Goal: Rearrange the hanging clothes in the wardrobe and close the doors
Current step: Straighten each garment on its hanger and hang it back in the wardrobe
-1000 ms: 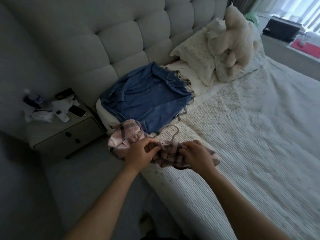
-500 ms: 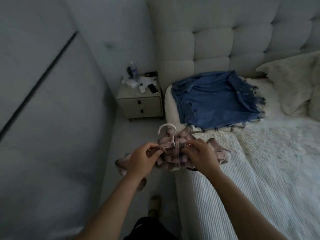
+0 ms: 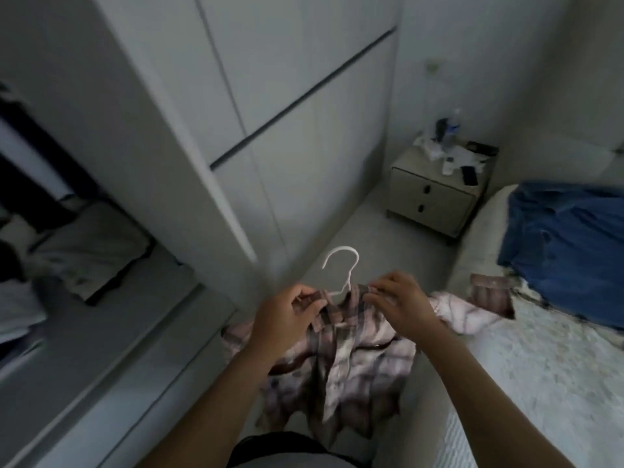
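Note:
A pink plaid shirt (image 3: 341, 369) hangs on a white hanger (image 3: 341, 268) in front of me, its hook pointing up. My left hand (image 3: 287, 319) pinches the shirt's left collar and shoulder. My right hand (image 3: 398, 302) pinches the right side of the collar. One sleeve trails onto the bed (image 3: 540, 383). The white wardrobe (image 3: 270, 96) stands ahead with shut doors; at the far left an open section (image 3: 67, 238) shows folded items inside.
A blue denim garment (image 3: 567, 248) lies on the bed at the right. A cluttered two-drawer nightstand (image 3: 435, 197) stands between wardrobe and bed. A narrow strip of floor (image 3: 371, 238) runs between them.
I have lifted the plaid shirt off the bed and turned left toward the wardrobe. The shirt now hangs unfolded from the hanger between both hands.

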